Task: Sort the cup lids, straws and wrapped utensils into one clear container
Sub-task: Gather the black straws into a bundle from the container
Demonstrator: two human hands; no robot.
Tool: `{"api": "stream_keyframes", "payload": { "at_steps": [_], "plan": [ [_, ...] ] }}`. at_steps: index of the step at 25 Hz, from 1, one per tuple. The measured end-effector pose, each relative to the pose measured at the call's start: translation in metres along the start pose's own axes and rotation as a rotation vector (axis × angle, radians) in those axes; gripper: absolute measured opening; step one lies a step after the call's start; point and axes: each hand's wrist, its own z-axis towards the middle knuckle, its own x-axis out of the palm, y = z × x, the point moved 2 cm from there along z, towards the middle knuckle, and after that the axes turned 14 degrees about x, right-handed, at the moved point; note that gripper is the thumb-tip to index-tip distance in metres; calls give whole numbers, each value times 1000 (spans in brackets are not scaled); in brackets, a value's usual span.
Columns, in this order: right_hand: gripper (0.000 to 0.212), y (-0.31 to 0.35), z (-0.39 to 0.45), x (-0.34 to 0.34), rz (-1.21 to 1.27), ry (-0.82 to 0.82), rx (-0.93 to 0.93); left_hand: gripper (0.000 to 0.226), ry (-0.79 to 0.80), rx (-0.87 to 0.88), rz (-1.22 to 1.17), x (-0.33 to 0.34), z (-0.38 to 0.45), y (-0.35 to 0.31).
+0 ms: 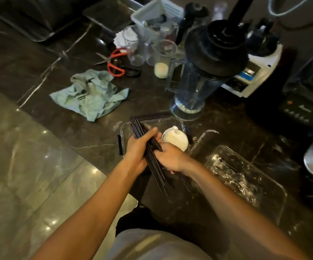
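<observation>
Holding a bundle of black straws [139,131] between them, both hands are over the near edge of a clear container [178,121] on the dark marble counter [76,59]. The left hand [137,149] is wrapped tight around the middle of the bundle, thumb over the top; the right hand [170,157] is closed on the same straws a little lower, its fingers curled under them. The far ends of the straws reach over the container's rim, while the near ends fan out loose towards the person.

Inside that container lies a white stack of what looks like cup lids [174,140] in a wrapper, so I judge the lids part done. The straws seem midway: gathered, angled in, not yet laid down. A second clear container [245,177] sits to the right and holds crinkled clear plastic, likely the wrapped utensils, though blur makes that uncertain; if so, they remain to be moved across. A green cloth [89,92], red-handled scissors [114,61] and a blender jug [198,87] stand further back, apart from the work
</observation>
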Motion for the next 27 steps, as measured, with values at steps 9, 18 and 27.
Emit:
{"api": "stream_keyframes", "payload": {
  "at_steps": [9, 18, 27],
  "plan": [
    [27, 13, 8, 5, 283, 190, 118, 8, -105, 18, 15, -21, 21, -26],
    [54, -17, -16, 18, 1458, -55, 410, 17, -77, -15, -188, -18, 50, -53],
    [59, 17, -8, 31, 1670, -142, 473, 19, 130, -81, -175, 4, 29, -35]
  ]
}}
